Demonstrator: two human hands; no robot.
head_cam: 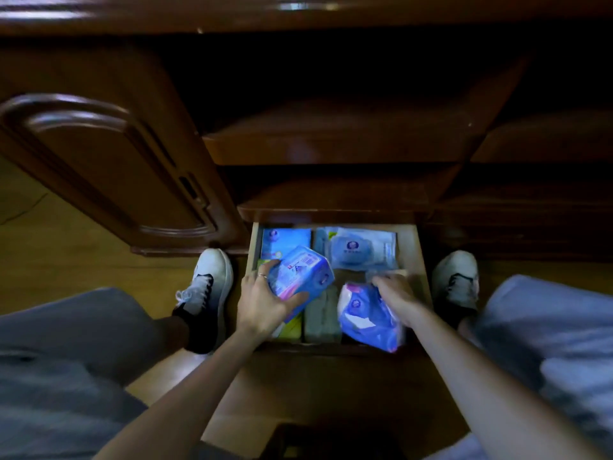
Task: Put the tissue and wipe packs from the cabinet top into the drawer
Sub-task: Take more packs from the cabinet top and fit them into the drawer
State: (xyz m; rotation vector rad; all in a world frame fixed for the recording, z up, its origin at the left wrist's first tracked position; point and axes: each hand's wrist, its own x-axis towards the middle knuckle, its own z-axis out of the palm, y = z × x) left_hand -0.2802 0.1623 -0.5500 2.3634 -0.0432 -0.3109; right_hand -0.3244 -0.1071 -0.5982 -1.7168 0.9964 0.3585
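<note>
Open drawer (418, 260), already crowded: left hand (262, 302) grasping a blue tissue pack (300, 272); at 3 o'clock, right hand (393, 292) gripping a wipe pack (366, 318). Packs piled high may jam closure.

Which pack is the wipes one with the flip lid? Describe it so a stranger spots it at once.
Find the open drawer between the two sneakers. At its back right lies the wipe pack, flat and pale blue. Unlike the glossy blue tissue packs in the left hand and right hand, it carries a rounded lid with a dark round logo.

Open drawer (418, 257) holds blue packs (360, 252).
</note>
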